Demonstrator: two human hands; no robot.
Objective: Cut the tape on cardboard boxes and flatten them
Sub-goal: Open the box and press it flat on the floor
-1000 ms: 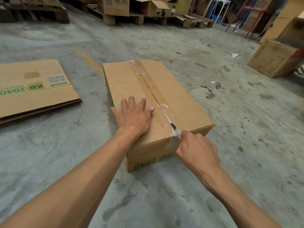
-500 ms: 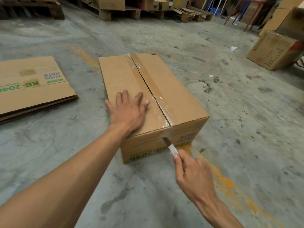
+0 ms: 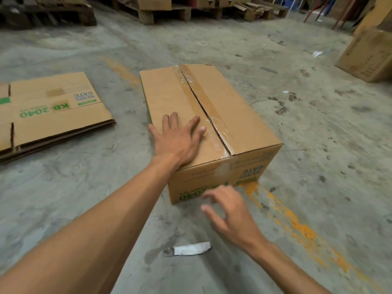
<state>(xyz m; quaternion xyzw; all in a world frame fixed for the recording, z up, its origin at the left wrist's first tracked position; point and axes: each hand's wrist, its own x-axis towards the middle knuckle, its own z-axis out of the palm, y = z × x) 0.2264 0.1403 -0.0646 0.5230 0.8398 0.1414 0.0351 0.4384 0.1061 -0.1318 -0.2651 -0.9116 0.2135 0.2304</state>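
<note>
A brown cardboard box (image 3: 233, 115) printed KB-2040 stands on the concrete floor. Clear tape (image 3: 214, 122) runs along its top seam, and a dark slit shows down the seam's whole length. My left hand (image 3: 178, 139) rests flat on the near left part of the lid, fingers spread. My right hand (image 3: 229, 211) hovers in front of the box's near face, fingers loosely spread and holding nothing. A small blade wrapped in white paper (image 3: 187, 249) lies on the floor just below and left of that hand.
A flattened KB-2040 box (image 3: 53, 111) lies on the floor at left. Another standing box (image 3: 369, 56) is at the far right. Wooden pallets (image 3: 148, 13) with boxes line the back. An orange paint streak (image 3: 297, 225) crosses the floor at right.
My right hand finished the cut down the near end, pulled back and let go of the blade, which now lies on the floor. My left hand stayed on the lid.
</note>
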